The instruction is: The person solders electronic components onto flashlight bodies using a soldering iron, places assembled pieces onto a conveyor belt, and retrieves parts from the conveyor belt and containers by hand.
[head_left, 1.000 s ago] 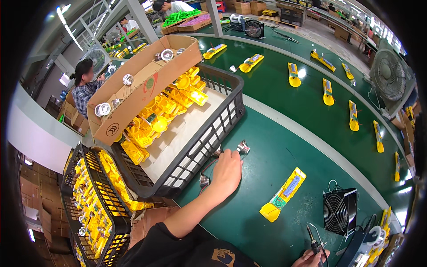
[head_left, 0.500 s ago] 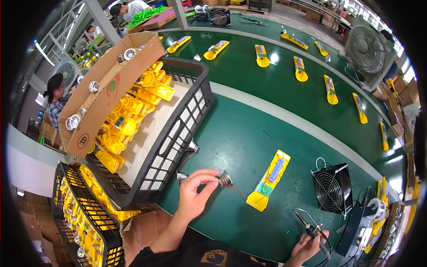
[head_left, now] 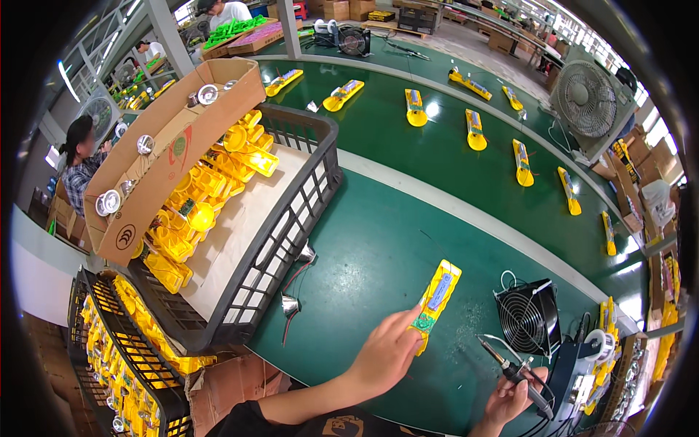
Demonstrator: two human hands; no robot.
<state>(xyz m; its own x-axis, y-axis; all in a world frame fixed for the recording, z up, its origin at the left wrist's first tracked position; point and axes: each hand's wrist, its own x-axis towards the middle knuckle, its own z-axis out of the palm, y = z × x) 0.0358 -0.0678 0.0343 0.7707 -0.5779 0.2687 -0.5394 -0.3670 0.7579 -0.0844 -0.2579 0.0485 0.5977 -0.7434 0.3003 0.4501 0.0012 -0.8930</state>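
My left hand [head_left: 384,351] is closed on the lower end of a yellow flashlight housing [head_left: 444,273], its fingertips by the small green circuit board [head_left: 423,322]. A blue cylindrical battery [head_left: 440,291] lies in the housing's upper part. Whether the hand also covers a lamp cup is hidden. My right hand [head_left: 512,397] is wrapped round a soldering iron [head_left: 514,371], whose tip points up and left, apart from the housing. Beside the crate lie two silver lamp cups, one farther off [head_left: 306,253] and one nearer [head_left: 290,304], with thin red wires.
A black crate [head_left: 291,211] of yellow housings stands left, a carton strip [head_left: 175,156] with lamp cups over it. At right are a small black fan [head_left: 526,317] and a solder spool [head_left: 599,345]. Beyond, several housings lie on a green conveyor [head_left: 444,164]. Other people sit far left.
My left hand has moved right and down from the lamp cup it was pinching onto the yellow housing; that cup is out of sight. The right hand still holds the soldering iron.
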